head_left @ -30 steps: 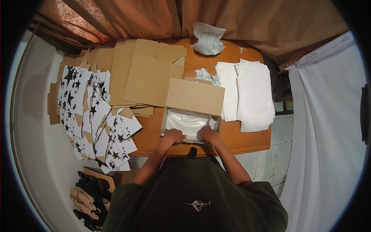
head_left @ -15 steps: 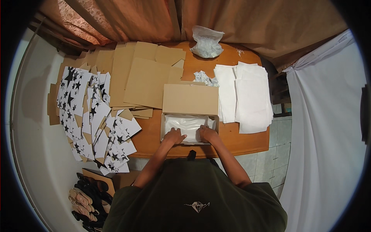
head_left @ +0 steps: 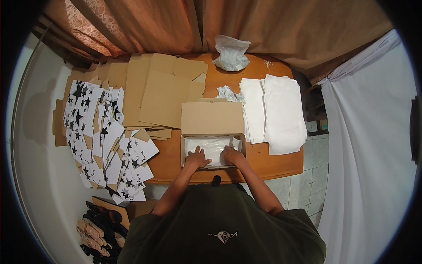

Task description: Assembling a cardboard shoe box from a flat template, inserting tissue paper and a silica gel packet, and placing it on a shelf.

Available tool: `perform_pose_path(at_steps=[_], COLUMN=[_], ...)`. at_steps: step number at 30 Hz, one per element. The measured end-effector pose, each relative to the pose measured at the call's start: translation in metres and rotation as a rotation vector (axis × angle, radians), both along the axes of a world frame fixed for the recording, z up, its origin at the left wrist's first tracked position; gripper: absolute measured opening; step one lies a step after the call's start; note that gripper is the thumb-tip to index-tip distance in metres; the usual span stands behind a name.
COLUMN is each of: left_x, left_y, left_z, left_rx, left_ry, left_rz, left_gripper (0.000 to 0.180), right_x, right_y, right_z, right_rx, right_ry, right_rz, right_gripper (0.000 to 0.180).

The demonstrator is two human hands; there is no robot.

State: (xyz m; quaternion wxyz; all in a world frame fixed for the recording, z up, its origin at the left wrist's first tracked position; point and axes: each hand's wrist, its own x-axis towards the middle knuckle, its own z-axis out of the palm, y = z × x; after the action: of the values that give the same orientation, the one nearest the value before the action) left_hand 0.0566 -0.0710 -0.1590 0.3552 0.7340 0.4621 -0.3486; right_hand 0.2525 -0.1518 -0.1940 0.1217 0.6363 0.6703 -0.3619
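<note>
An open brown cardboard box (head_left: 212, 119) sits at the near edge of the wooden table (head_left: 281, 163), its lid flipped back. Inside lies white tissue paper (head_left: 212, 145). My left hand (head_left: 196, 157) presses flat on the paper at the box's near left. On the near right, my right hand (head_left: 233, 155) also rests flat on the paper. Neither hand grips anything.
Stacks of white paper sheets (head_left: 277, 113) lie right of the box. Flat brown cardboard blanks (head_left: 158, 92) and star-printed white sheets (head_left: 101, 132) cover the left. A clear plastic bag (head_left: 231, 53) sits at the back, small packets (head_left: 228, 93) behind the box. Sandals (head_left: 96, 229) lie on the floor.
Both hands have stayed on the paper in the box, shifting slightly. The view has moved a little; nothing else differs.
</note>
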Motion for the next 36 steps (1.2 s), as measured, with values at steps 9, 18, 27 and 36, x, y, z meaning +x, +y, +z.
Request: perform_pose_path(at_steps=[9,18,27,36], left_x=[-0.025,-0.018,-0.015,0.045], left_y=[-0.003,0.004,0.001,-0.003], left_z=[-0.018,-0.005,0.033,0.066], left_rx=[0.022,0.027,0.268,0.04], left_ry=[-0.038,0.027,-0.639,-1.026], left_rz=[0.008,0.001,0.22,0.664], left_gripper=[0.092,0.095,0.056,0.031], right_x=[-0.011,-0.011,-0.017,0.043], right_y=[-0.004,0.005,-0.006,-0.012], right_z=[-0.005,0.003,0.092,0.144], right_rx=[0.013,-0.041,0.41,0.504], right_ry=[0.051,0.08,0.225,0.453], right_rz=[-0.031,-0.004,-0.381,-0.728], right_gripper=[0.038,0.035,0.024,0.027])
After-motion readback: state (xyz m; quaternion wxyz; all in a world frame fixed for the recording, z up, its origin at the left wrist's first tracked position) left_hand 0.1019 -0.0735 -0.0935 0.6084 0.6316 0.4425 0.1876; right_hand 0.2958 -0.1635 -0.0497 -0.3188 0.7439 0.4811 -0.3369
